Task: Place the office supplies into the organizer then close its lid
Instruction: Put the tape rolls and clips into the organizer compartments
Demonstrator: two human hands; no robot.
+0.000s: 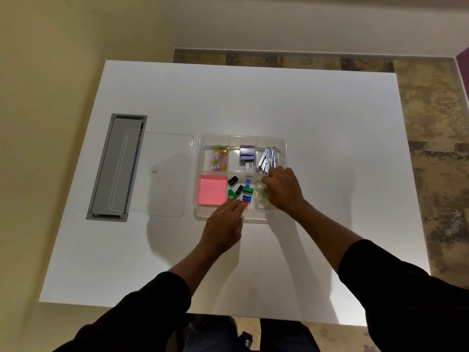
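The clear organizer [242, 141] stood open on the white surface [304, 110], its lid [157, 174] lying flat just to its left, partly over a grey cable hatch [111, 166]. Far compartments held coloured paper clips [219, 158], a staple box [247, 153] and metal clips [269, 158]. Near compartments held pink sticky notes [212, 190], assorted binder clips [239, 190] and clear tape rolls [261, 196]. The left hand [223, 224] pinched a red clip [244, 204] at its fingertips over the middle near compartment. The right hand [284, 190] rested with fingers curled over the tape rolls; whether it gripped one could not be determined
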